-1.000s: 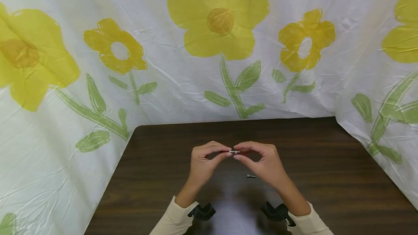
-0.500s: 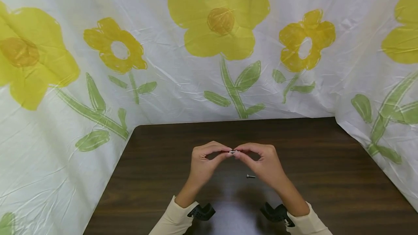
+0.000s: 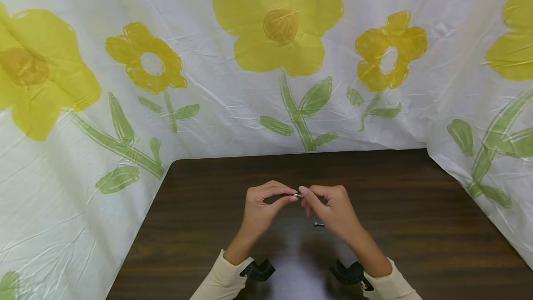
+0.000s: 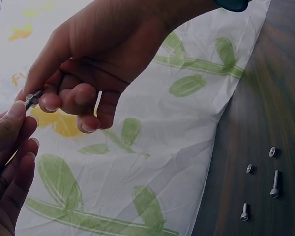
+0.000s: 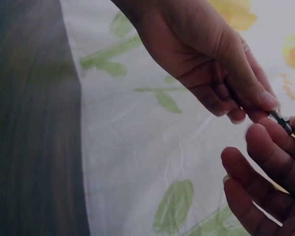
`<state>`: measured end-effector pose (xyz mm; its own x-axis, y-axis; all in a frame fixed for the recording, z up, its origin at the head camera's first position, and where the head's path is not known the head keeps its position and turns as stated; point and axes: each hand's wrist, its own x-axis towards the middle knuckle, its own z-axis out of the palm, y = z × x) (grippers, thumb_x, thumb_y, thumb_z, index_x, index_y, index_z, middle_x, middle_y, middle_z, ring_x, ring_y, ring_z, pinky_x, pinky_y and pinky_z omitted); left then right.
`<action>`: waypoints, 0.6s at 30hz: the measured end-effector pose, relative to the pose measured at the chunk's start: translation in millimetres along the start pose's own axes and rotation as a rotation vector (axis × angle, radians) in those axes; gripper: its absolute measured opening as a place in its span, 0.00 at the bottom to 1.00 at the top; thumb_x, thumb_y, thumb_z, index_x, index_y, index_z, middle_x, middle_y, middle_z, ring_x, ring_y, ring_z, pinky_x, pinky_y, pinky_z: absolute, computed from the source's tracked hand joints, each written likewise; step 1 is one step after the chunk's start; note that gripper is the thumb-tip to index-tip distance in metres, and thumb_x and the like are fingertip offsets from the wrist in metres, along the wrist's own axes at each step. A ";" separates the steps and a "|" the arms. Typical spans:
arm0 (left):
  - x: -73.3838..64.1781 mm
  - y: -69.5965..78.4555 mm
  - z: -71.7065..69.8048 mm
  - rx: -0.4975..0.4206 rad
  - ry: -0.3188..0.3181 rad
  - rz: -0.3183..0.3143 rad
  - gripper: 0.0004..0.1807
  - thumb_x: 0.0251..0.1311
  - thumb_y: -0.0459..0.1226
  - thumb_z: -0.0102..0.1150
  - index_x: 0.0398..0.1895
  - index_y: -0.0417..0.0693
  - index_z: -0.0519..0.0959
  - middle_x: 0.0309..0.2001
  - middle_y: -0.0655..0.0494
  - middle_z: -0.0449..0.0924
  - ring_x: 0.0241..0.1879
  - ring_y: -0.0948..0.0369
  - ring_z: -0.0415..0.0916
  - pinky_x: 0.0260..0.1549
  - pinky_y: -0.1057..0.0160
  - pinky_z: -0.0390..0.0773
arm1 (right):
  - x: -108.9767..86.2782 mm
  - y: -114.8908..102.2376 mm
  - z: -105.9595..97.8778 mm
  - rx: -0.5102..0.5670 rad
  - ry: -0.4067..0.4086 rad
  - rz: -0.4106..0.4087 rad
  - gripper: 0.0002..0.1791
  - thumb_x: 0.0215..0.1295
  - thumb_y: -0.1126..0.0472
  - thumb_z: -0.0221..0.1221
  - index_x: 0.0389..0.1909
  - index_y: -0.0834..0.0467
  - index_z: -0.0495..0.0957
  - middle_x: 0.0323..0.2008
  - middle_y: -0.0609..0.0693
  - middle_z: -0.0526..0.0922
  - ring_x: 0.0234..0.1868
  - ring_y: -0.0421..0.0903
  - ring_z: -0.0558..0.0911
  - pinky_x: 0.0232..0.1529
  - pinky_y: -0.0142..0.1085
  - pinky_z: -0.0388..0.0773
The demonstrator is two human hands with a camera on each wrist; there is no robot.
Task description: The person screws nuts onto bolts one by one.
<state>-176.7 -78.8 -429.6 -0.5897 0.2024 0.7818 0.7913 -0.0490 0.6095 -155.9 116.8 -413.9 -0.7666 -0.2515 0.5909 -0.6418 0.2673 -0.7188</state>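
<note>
My left hand point(image 3: 259, 206) pinches a small metal bolt point(image 5: 281, 119) between thumb and fingertips. In the left wrist view a nut point(image 4: 31, 100) shows around its shank, and the thin tip points toward my right hand point(image 3: 336, 209). That right hand has thumb and index finger at the nut end, the thumb now on top in the head view. Its other fingers hang loosely bent, apart from the bolt. Fingertips hide most of the bolt, so its head cannot be seen.
On the dark wooden table point(image 3: 200, 244) lie a longer bolt point(image 4: 275, 184), a shorter bolt point(image 4: 244, 212) and two loose nuts, one nut point(image 4: 273, 151) beside another nut point(image 4: 250, 168). A white curtain point(image 3: 233, 119) with yellow flowers hangs along the table's back and sides.
My right thumb has rolled from below the bolt up over it, while the right fingers swung down. The left hand keeps its pinch in nearly the same place.
</note>
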 end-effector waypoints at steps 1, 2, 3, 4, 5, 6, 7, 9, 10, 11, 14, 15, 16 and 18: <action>-0.5 -1.0 -0.1 0.004 0.002 0.000 0.12 0.47 0.18 0.72 0.34 0.37 0.88 0.31 0.46 0.87 0.33 0.57 0.84 0.34 0.61 0.84 | 0.2 -0.3 -0.9 -0.002 0.002 0.002 0.20 0.74 0.66 0.59 0.21 0.45 0.81 0.17 0.37 0.80 0.21 0.38 0.78 0.25 0.32 0.76; -0.8 -1.6 -0.2 0.008 0.006 -0.001 0.12 0.47 0.18 0.72 0.34 0.38 0.88 0.31 0.46 0.87 0.33 0.57 0.84 0.34 0.62 0.84 | 0.5 -0.3 -2.0 0.000 0.005 0.002 0.18 0.73 0.66 0.59 0.23 0.46 0.82 0.17 0.37 0.81 0.21 0.37 0.79 0.25 0.32 0.77; -0.9 -2.0 -0.4 0.011 0.012 -0.005 0.12 0.47 0.18 0.72 0.34 0.38 0.88 0.31 0.47 0.87 0.33 0.57 0.85 0.34 0.62 0.84 | 0.6 0.1 -3.0 0.009 0.007 -0.009 0.16 0.72 0.68 0.60 0.26 0.48 0.83 0.19 0.40 0.82 0.22 0.37 0.79 0.25 0.32 0.77; -0.7 -1.4 -0.7 0.016 0.020 -0.007 0.12 0.47 0.18 0.72 0.34 0.37 0.88 0.31 0.46 0.87 0.32 0.57 0.84 0.33 0.62 0.84 | 0.8 0.3 -4.5 0.021 0.008 -0.021 0.12 0.70 0.69 0.62 0.30 0.50 0.84 0.21 0.42 0.84 0.22 0.38 0.80 0.25 0.32 0.78; -0.2 -0.2 -1.1 0.020 0.029 -0.011 0.12 0.47 0.18 0.72 0.33 0.37 0.88 0.31 0.46 0.87 0.32 0.57 0.84 0.33 0.63 0.84 | 1.0 0.6 -5.9 0.029 0.009 -0.034 0.09 0.68 0.70 0.63 0.34 0.52 0.85 0.24 0.43 0.86 0.25 0.38 0.82 0.27 0.32 0.80; 0.5 1.4 -1.4 0.022 0.039 -0.016 0.11 0.47 0.17 0.72 0.33 0.36 0.87 0.31 0.46 0.87 0.32 0.57 0.84 0.33 0.64 0.83 | 1.1 1.0 -7.4 0.037 0.008 -0.048 0.09 0.65 0.71 0.65 0.38 0.54 0.85 0.28 0.45 0.87 0.28 0.39 0.84 0.30 0.32 0.82; 1.5 3.7 -1.7 0.025 0.047 -0.020 0.11 0.46 0.17 0.72 0.32 0.35 0.87 0.31 0.46 0.87 0.32 0.58 0.84 0.32 0.64 0.83 | 1.3 1.4 -8.9 0.045 0.004 -0.059 0.11 0.63 0.72 0.67 0.42 0.55 0.85 0.30 0.46 0.88 0.29 0.39 0.85 0.31 0.32 0.82; 4.1 9.9 -2.0 0.024 0.055 -0.029 0.10 0.46 0.16 0.72 0.32 0.33 0.87 0.30 0.45 0.87 0.32 0.58 0.84 0.32 0.65 0.83 | 1.6 2.0 -11.1 0.062 -0.009 -0.084 0.16 0.58 0.73 0.70 0.46 0.58 0.85 0.35 0.48 0.89 0.33 0.41 0.87 0.32 0.32 0.83; 5.6 13.5 -2.1 0.022 0.056 -0.032 0.10 0.46 0.16 0.71 0.31 0.32 0.86 0.30 0.44 0.86 0.32 0.58 0.84 0.32 0.66 0.83 | 1.9 1.7 -12.2 0.066 -0.017 -0.088 0.17 0.57 0.73 0.71 0.47 0.58 0.85 0.36 0.47 0.89 0.34 0.41 0.87 0.33 0.32 0.83; 7.1 17.0 -2.0 0.017 0.055 -0.035 0.09 0.47 0.16 0.71 0.31 0.31 0.86 0.30 0.43 0.86 0.32 0.58 0.84 0.32 0.66 0.83 | 2.2 1.8 -12.7 0.069 -0.023 -0.093 0.17 0.56 0.73 0.72 0.47 0.58 0.85 0.37 0.47 0.90 0.34 0.41 0.87 0.33 0.32 0.83; 10.4 24.8 -1.2 0.005 0.045 -0.032 0.09 0.48 0.16 0.71 0.31 0.31 0.86 0.30 0.43 0.86 0.32 0.58 0.84 0.32 0.65 0.83 | 2.7 1.7 -13.3 0.088 -0.032 -0.108 0.16 0.56 0.74 0.72 0.45 0.59 0.86 0.38 0.47 0.90 0.35 0.42 0.88 0.31 0.32 0.84; 10.9 25.8 -0.8 0.002 0.041 -0.026 0.08 0.49 0.17 0.71 0.32 0.32 0.86 0.30 0.43 0.86 0.32 0.58 0.84 0.32 0.65 0.83 | 2.8 1.6 -13.3 0.090 -0.031 -0.114 0.15 0.56 0.74 0.72 0.44 0.59 0.86 0.38 0.48 0.90 0.35 0.42 0.88 0.31 0.33 0.84; 11.1 26.2 -0.6 -0.001 0.038 -0.022 0.08 0.49 0.17 0.71 0.32 0.32 0.86 0.30 0.42 0.86 0.32 0.58 0.84 0.32 0.65 0.83 | 2.9 1.3 -13.0 0.088 -0.026 -0.120 0.14 0.56 0.73 0.72 0.43 0.58 0.87 0.38 0.48 0.89 0.34 0.42 0.87 0.31 0.33 0.84; 10.7 25.7 -0.2 -0.006 0.033 -0.013 0.08 0.50 0.18 0.71 0.32 0.33 0.86 0.30 0.42 0.86 0.31 0.58 0.84 0.32 0.64 0.83 | 2.7 1.1 -12.3 0.086 -0.018 -0.129 0.13 0.56 0.73 0.72 0.42 0.57 0.87 0.38 0.48 0.89 0.34 0.42 0.87 0.31 0.34 0.84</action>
<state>-162.7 -78.0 -405.5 -0.6047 0.1709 0.7779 0.7828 -0.0528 0.6201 -159.0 127.9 -408.5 -0.6772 -0.2952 0.6740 -0.7297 0.1516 -0.6667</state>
